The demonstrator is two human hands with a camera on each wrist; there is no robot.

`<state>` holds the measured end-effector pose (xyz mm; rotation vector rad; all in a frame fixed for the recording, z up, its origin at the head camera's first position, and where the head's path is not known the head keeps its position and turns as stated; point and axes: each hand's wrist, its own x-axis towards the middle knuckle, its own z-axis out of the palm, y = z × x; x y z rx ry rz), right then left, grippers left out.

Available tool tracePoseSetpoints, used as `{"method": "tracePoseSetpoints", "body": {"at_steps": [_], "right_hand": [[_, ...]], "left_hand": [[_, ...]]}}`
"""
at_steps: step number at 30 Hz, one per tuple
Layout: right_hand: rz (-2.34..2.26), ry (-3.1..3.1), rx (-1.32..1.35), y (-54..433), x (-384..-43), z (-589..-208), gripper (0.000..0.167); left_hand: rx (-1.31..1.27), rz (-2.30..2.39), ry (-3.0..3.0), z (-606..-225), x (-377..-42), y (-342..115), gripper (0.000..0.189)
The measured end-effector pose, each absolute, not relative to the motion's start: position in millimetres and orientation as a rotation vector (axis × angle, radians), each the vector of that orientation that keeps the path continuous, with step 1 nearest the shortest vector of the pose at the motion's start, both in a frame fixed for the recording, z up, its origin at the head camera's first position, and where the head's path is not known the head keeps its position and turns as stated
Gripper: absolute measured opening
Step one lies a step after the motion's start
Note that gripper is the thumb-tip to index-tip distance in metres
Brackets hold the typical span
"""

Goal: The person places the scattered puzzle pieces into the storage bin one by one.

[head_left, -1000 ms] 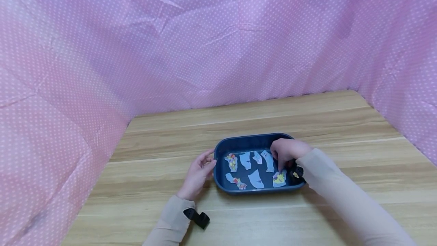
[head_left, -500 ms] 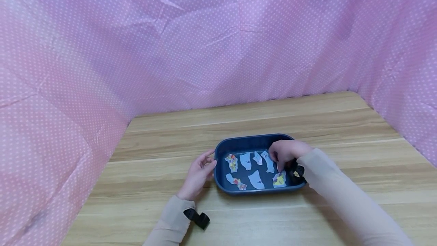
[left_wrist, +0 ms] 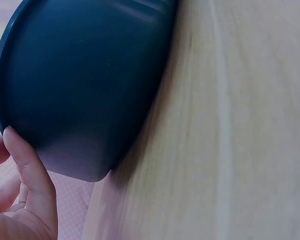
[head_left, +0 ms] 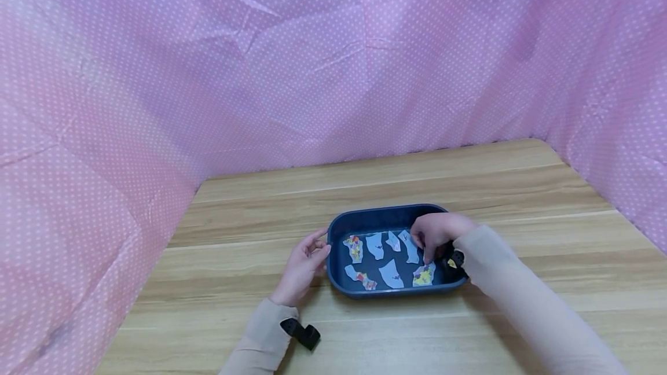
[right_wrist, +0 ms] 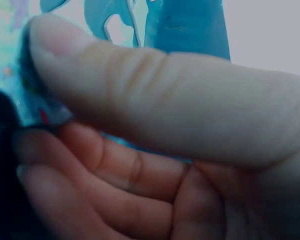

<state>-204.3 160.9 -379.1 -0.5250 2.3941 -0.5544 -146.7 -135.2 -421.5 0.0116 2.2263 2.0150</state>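
Observation:
A dark blue oval-cornered tray (head_left: 385,293) sits on the table, with several irregular flat paper pieces spread over its bottom. My left hand (head_left: 304,262) is at the tray's left end; its thumb (left_wrist: 32,175) and index finger touch the outside near the rim. My right hand (head_left: 440,231) reaches over the right end into the tray with curled fingers. Its thumb and fingertips pinch the upper edge of a yellow-patterned paper piece (head_left: 424,276). In the right wrist view the thumb (right_wrist: 140,95) hides much of that piece.
A long pale paper piece (head_left: 409,246) lies just left of my right hand. Plain pale pieces and colourful ones (head_left: 354,249) fill the rest of the tray bottom. Black straps with wrist cameras (head_left: 300,333) sit on the sleeves. Pink dotted cloth (head_left: 365,103) hangs behind the wooden table (head_left: 250,207).
The yellow-patterned paper piece has slid slightly left and turned a little, with my right fingertips at its top edge. My left hand has stayed in place at the tray's end.

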Motion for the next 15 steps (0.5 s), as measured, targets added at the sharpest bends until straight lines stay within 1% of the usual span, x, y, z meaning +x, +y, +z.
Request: {"method": "tracePoseSetpoints", "body": {"at_steps": [6, 15], "right_hand": [[-0.517, 2.407, -0.504, 159.7, -202.5, -379.6, 0.022], [-0.532, 2.394, -0.480, 160.5, -200.3, -378.9, 0.019]], "left_hand": [[0.008, 2.028, 2.223, -423.0, -146.2, -134.5, 0.043], [0.001, 2.017, 2.228, -424.8, -145.6, -134.4, 0.043]]}}
